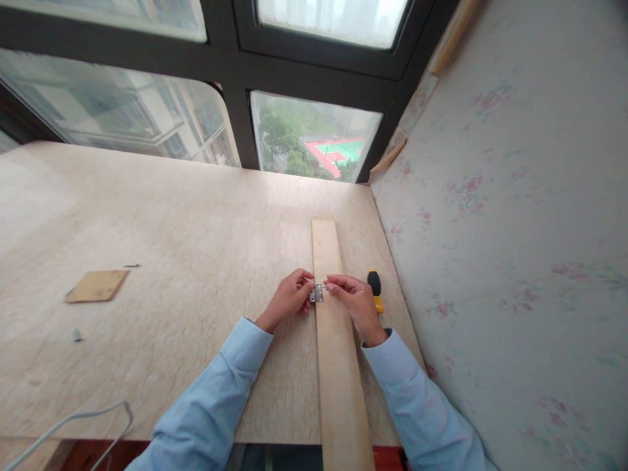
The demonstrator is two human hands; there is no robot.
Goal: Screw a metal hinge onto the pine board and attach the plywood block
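Note:
A long pale wooden board (338,366) lies on the stone-patterned sill, its near end reaching past the front edge. On the board's left edge sits a small silver metal hinge (318,292), one leaf on the wood. My left hand (290,297) pinches the hinge's left side between thumb and fingers. Just right of the hinge, my right hand (356,297) is closed, thumb and fingertips around a small thin screw directed at the hinge plate. Beside the right hand lies a black-and-yellow screwdriver (374,284), its lower part partly hidden by the wrist.
On the left of the sill (196,229) lie a small square wood piece (98,286), a thin dark screw or nail (132,265) and a small grey piece (76,335). A white cable (88,413) curls at lower left. Floral-papered wall (490,261) bounds the right; dark-framed windows stand behind.

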